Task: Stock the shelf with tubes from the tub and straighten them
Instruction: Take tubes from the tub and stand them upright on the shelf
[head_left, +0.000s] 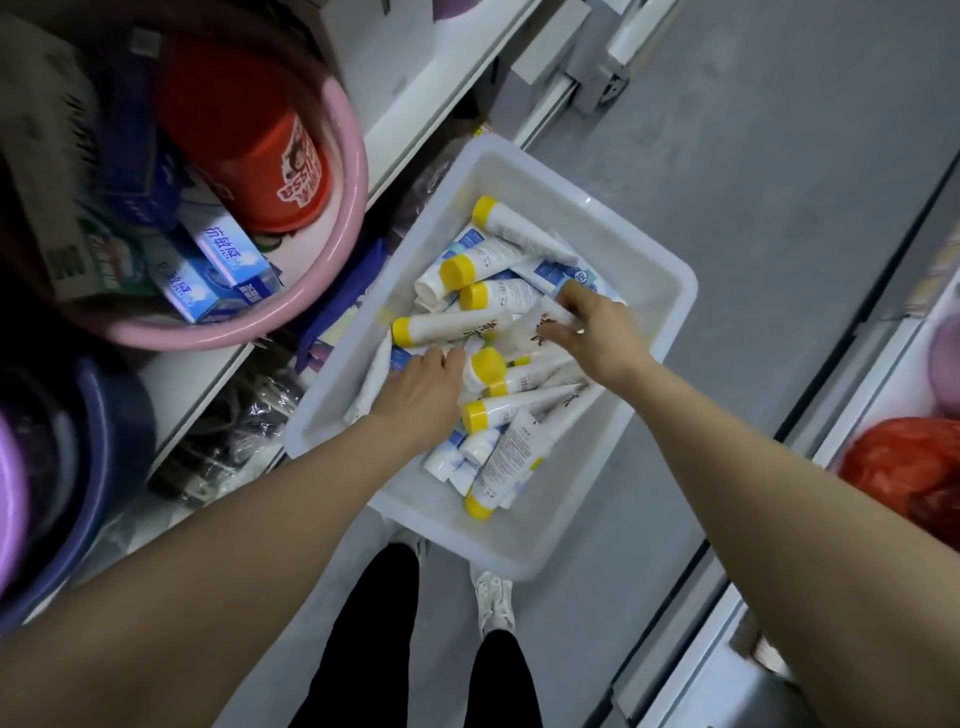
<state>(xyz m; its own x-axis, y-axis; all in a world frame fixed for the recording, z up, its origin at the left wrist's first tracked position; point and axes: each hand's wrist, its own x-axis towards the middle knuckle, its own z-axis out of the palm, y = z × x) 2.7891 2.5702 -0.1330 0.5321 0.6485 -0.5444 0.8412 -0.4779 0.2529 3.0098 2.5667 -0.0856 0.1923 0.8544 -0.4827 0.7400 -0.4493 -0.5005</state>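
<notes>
Our left hand (423, 384) and right hand (592, 327) deep in the translucent white plastic tub (670, 291), each gripping white yellow-capped tubes (498, 218) from the heap

You are looking steeply down from head height (one wide-angle view only), the tub (649, 291) sitting centre, the shelf (218, 374) running along nine o'clock.

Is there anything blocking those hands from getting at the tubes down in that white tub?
Nothing visible does. The white tub is open on top, and both hands are already in among the tubes. The left hand rests on the pile by a yellow cap, and the right hand has its fingers curled around one tube.
</notes>
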